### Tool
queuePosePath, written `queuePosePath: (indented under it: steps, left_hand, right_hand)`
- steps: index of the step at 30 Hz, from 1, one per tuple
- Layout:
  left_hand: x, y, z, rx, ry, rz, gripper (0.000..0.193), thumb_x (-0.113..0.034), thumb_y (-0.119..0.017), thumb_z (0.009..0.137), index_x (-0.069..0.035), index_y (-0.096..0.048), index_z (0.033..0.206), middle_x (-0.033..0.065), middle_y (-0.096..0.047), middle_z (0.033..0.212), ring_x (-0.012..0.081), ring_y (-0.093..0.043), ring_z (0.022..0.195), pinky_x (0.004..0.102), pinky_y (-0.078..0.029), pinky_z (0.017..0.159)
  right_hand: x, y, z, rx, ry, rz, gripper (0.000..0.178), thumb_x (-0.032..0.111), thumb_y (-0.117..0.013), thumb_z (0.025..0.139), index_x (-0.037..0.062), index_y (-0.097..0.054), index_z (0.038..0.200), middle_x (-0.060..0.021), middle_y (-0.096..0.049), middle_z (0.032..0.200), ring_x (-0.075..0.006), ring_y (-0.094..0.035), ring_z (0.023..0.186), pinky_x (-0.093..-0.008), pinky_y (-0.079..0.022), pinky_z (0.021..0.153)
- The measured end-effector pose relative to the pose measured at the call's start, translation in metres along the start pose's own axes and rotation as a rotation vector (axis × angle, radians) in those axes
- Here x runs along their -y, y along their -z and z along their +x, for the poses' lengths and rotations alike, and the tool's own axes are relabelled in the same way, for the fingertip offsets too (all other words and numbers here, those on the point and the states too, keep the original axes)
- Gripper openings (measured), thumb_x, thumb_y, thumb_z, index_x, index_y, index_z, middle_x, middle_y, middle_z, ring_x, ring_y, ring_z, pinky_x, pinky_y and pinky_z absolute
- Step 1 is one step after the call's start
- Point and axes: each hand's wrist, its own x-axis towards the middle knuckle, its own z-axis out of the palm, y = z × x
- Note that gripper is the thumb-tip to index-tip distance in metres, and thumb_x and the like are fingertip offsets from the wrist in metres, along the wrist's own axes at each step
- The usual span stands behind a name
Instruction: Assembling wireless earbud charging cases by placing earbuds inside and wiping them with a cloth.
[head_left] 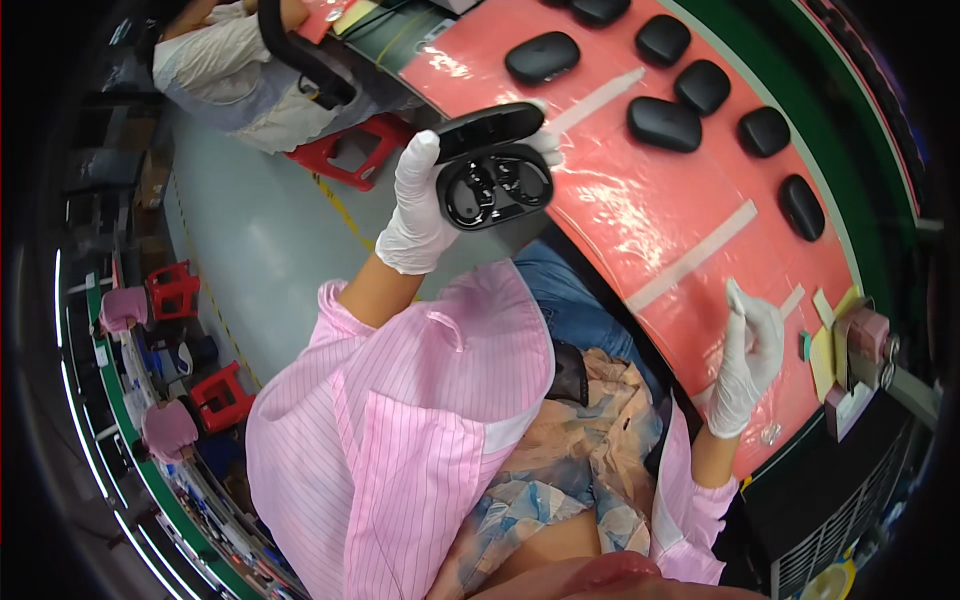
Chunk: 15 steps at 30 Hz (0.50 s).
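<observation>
A black earphone charging case rests in my left hand, which wears a white glove. Its lid is raised, and two black ear-hook earphones lie inside. My left thumb is beside the lid, and the other fingers are mostly hidden behind the case. Over the red mat, my gloved right hand has its thumb and fingers drawn together at the tips. Whether it pinches anything small does not show. Several closed black cases stand on the mat beyond my hands.
White tape strips cross the mat. At the right edge stand a small pinkish box and yellow paper slips, near a black grilled unit. A red stool and a co-worker's gloved arm are at upper left.
</observation>
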Motion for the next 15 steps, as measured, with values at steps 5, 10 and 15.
queuePosePath:
  steps: [5, 10, 15]
  left_hand:
    - [0.011, -0.086, 0.039, 0.373, -0.031, -0.102, 0.096, -0.07, -0.05, 0.082, 0.009, -0.042, 0.136, 0.0248, -0.061, 0.119, 0.0302, -0.063, 0.109, 0.0378, -0.052, 0.094]
    - [0.024, -0.133, 0.049, 0.446, 0.105, -0.01, 0.122, -0.088, -0.048, 0.068, 0.012, -0.038, 0.137, 0.0286, -0.058, 0.121, 0.0327, -0.063, 0.109, 0.0399, -0.053, 0.094]
    - [0.04, -0.138, 0.054, 0.581, 0.099, -0.212, 0.077, -0.055, -0.054, 0.086, 0.007, -0.05, 0.132, 0.0208, -0.063, 0.117, 0.0249, -0.064, 0.105, 0.0345, -0.054, 0.09]
  right_hand:
    - [0.042, 0.0, 0.031, -0.06, 0.449, 0.004, 0.033, -0.009, -0.065, 0.073, 0.0087, -0.073, 0.1, -0.005, -0.061, 0.086, -0.018, -0.056, 0.074, -0.0289, -0.044, 0.064]
    - [0.062, 0.018, 0.037, 0.05, 0.74, -0.167, 0.031, -0.012, -0.065, 0.068, 0.0038, -0.071, 0.094, -0.005, -0.06, 0.084, -0.0179, -0.056, 0.075, -0.0307, -0.045, 0.066]
    - [0.035, 0.049, 0.032, 0.0, 0.621, -0.288, 0.036, -0.013, -0.063, 0.065, 0.0035, -0.071, 0.096, -0.0052, -0.058, 0.081, -0.0185, -0.056, 0.074, -0.0302, -0.045, 0.065]
